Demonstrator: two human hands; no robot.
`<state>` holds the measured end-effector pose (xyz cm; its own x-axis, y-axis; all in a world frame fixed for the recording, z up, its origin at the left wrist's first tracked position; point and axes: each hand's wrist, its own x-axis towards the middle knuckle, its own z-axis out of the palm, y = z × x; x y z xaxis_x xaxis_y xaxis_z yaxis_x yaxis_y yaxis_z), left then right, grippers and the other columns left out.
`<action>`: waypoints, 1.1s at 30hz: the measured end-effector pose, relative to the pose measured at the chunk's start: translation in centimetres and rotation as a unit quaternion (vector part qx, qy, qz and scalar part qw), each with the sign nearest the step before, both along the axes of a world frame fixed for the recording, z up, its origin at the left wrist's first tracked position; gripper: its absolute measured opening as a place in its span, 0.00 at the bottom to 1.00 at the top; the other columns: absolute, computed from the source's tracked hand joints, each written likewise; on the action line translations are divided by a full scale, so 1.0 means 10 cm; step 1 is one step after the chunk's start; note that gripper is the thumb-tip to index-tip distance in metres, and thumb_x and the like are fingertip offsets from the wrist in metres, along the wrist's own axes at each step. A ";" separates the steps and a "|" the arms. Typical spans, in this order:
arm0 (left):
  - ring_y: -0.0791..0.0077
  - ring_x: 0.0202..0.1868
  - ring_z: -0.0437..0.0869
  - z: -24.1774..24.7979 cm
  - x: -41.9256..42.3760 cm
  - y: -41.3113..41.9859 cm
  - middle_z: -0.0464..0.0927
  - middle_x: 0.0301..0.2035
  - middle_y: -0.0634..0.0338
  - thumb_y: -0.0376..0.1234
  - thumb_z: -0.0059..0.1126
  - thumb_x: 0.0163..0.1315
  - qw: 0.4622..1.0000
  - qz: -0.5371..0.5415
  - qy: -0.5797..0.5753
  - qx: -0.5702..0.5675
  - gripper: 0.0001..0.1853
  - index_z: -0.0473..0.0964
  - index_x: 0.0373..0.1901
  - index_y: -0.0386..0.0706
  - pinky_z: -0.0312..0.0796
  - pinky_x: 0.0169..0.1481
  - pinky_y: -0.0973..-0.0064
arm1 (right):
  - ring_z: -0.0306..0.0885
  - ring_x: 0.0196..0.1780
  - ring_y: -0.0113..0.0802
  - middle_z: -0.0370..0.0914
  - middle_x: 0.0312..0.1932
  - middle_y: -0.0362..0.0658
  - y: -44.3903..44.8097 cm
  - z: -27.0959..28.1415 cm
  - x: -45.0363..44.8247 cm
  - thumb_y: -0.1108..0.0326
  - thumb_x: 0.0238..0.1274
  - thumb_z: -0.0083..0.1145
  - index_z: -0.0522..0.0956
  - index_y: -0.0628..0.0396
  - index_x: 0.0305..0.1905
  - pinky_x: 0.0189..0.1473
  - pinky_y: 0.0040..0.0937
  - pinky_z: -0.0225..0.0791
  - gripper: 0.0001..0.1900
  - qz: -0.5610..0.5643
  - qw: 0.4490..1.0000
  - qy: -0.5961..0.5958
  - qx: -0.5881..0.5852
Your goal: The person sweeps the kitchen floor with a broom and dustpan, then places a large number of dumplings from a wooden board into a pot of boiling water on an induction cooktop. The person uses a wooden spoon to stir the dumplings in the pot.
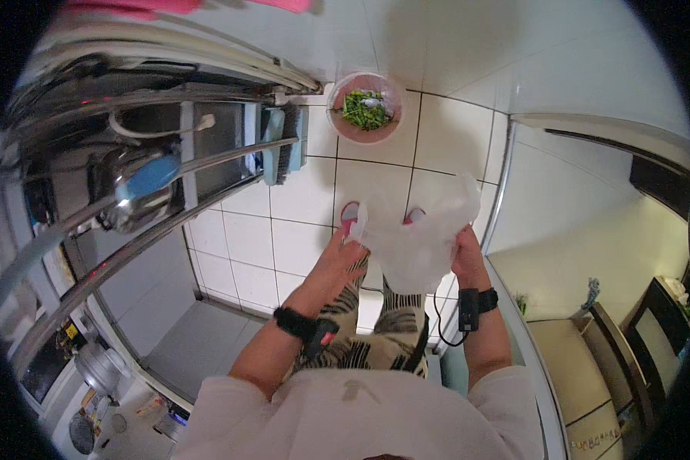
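Observation:
A thin, translucent white plastic bag (414, 247) hangs spread between my two hands, above the tiled floor. My left hand (345, 256) grips its left edge. The bag's right edge is pinched in my right hand (467, 253). Through and beside the film, parts of my red-edged footwear (350, 213) show on the floor. Farther forward, a round pinkish bin (365, 136) stands against the wall. Chopped green vegetable pieces (363, 112) lie in it along with some crumpled clear plastic.
On the left is a metal rack (236, 152) with rails, and a light-blue brush (273, 146) stands at its end. Below left sits a metal pot (99, 368). To the right, a doorway frame (501, 184) borders a room with a chair (621, 351).

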<state>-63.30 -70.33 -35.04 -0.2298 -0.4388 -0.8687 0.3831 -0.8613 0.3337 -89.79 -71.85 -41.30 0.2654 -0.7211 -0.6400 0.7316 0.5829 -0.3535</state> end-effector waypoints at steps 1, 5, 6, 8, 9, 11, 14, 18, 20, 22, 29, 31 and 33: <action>0.69 0.48 0.73 0.19 -0.07 -0.04 0.65 0.54 0.52 0.25 0.55 0.57 0.999 0.022 0.023 -0.019 0.38 0.44 0.66 0.42 0.69 0.48 0.74 | 0.76 0.45 0.36 0.75 0.45 0.46 0.08 0.27 -0.02 0.70 0.48 0.55 0.69 0.61 0.52 0.48 0.32 0.71 0.22 0.005 1.000 -0.024 0.004; 0.72 0.43 0.78 0.94 -0.10 -0.38 0.75 0.45 0.54 0.23 0.54 0.56 0.985 0.003 -0.003 -0.174 0.24 0.64 0.56 0.38 0.72 0.46 0.75 | 0.74 0.47 0.36 0.74 0.46 0.44 0.06 0.95 -0.03 0.67 0.56 0.52 0.69 0.59 0.51 0.49 0.36 0.70 0.17 0.014 0.981 -0.128 -0.143; 0.78 0.37 0.79 1.14 -0.05 -0.45 0.79 0.36 0.59 0.23 0.54 0.56 0.976 0.062 0.003 -0.209 0.13 0.73 0.44 0.38 0.72 0.42 0.79 | 0.74 0.48 0.34 0.74 0.44 0.43 0.04 1.11 -0.03 0.70 0.58 0.48 0.70 0.58 0.48 0.51 0.35 0.69 0.13 -0.040 0.999 0.023 -0.025; 0.75 0.35 0.80 1.54 0.12 -0.63 0.79 0.35 0.57 0.22 0.52 0.55 0.959 0.151 0.021 -0.240 0.13 0.73 0.43 0.38 0.73 0.40 0.81 | 0.74 0.47 0.33 0.74 0.43 0.43 -0.09 1.47 -0.03 0.73 0.57 0.46 0.70 0.59 0.47 0.51 0.34 0.68 0.12 -0.083 0.991 0.013 -0.108; 0.75 0.35 0.80 1.73 0.20 -0.69 0.79 0.34 0.57 0.21 0.52 0.55 0.946 0.184 0.018 -0.266 0.13 0.73 0.43 0.38 0.73 0.40 0.81 | 0.73 0.47 0.33 0.74 0.43 0.42 -0.17 1.66 -0.02 0.74 0.57 0.45 0.71 0.59 0.46 0.51 0.33 0.68 0.12 -0.107 0.983 0.010 -0.147; 0.76 0.34 0.80 2.08 0.33 -0.79 0.79 0.34 0.57 0.22 0.52 0.55 0.930 0.182 0.016 -0.321 0.11 0.73 0.41 0.38 0.72 0.37 0.84 | 0.73 0.43 0.30 0.74 0.42 0.40 -0.33 2.04 0.06 0.78 0.55 0.43 0.72 0.59 0.42 0.48 0.29 0.67 0.11 -0.072 0.974 0.101 -0.188; 0.78 0.32 0.79 2.43 0.47 -0.82 0.79 0.33 0.59 0.26 0.53 0.56 0.930 0.135 -0.046 -0.339 0.07 0.74 0.38 0.40 0.67 0.31 0.87 | 0.72 0.39 0.30 0.74 0.38 0.40 -0.46 2.52 0.29 0.81 0.54 0.42 0.72 0.58 0.38 0.42 0.29 0.66 0.09 -0.052 0.893 0.362 -0.263; 0.82 0.30 0.76 2.65 0.38 -0.74 0.77 0.30 0.66 0.33 0.51 0.60 0.914 0.031 -0.124 -0.385 0.06 0.74 0.35 0.42 0.62 0.28 0.85 | 0.68 0.34 0.42 0.69 0.30 0.48 -0.48 2.97 0.74 0.81 0.55 0.42 0.70 0.60 0.34 0.35 0.36 0.63 0.06 -0.018 0.493 0.749 -0.442; 0.83 0.32 0.75 2.75 0.32 -0.73 0.77 0.31 0.67 0.35 0.50 0.61 0.904 -0.001 -0.120 -0.410 0.08 0.73 0.37 0.43 0.64 0.32 0.84 | 0.69 0.42 0.50 0.71 0.36 0.53 -0.47 3.15 1.05 0.78 0.53 0.46 0.72 0.61 0.39 0.44 0.41 0.64 0.08 0.062 0.530 0.691 -0.488; 0.82 0.38 0.75 2.88 0.30 -0.73 0.76 0.36 0.66 0.37 0.49 0.62 0.918 0.049 -0.039 -0.393 0.11 0.71 0.43 0.43 0.66 0.38 0.83 | 0.65 0.59 0.50 0.69 0.52 0.58 -0.43 3.35 1.35 0.72 0.55 0.51 0.70 0.63 0.52 0.62 0.38 0.56 0.18 0.152 0.657 0.584 -0.453; 0.71 0.52 0.73 3.40 0.88 -0.62 0.72 0.48 0.60 0.35 0.47 0.63 0.848 0.083 0.075 -0.518 0.18 0.64 0.55 0.41 0.64 0.56 0.73 | 0.70 0.38 0.26 0.73 0.40 0.42 -0.93 4.28 1.65 0.72 0.48 0.56 0.73 0.58 0.44 0.38 0.24 0.65 0.15 0.147 0.647 0.571 -0.483; 0.70 0.54 0.71 3.50 1.08 -0.45 0.72 0.49 0.57 0.34 0.48 0.63 0.793 0.109 -0.020 -0.599 0.19 0.64 0.55 0.39 0.63 0.59 0.72 | 0.67 0.36 0.26 0.70 0.34 0.40 -1.34 4.82 1.66 0.74 0.47 0.54 0.70 0.61 0.40 0.38 0.24 0.63 0.13 -0.039 0.601 0.521 -0.605; 0.69 0.52 0.73 3.58 1.37 -0.29 0.73 0.48 0.54 0.33 0.49 0.62 0.807 0.105 -0.067 -0.577 0.19 0.64 0.54 0.37 0.65 0.58 0.73 | 0.69 0.38 0.31 0.70 0.32 0.44 -1.76 5.61 1.59 0.78 0.43 0.51 0.68 0.62 0.38 0.42 0.28 0.64 0.12 -0.148 0.453 0.577 -0.663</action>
<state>-49.58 -73.24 0.76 0.0173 -0.9907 0.1347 0.3736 0.1314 0.9182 -73.90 -89.42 14.81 0.0722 -0.5697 0.8187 -0.4096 -0.7654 -0.4964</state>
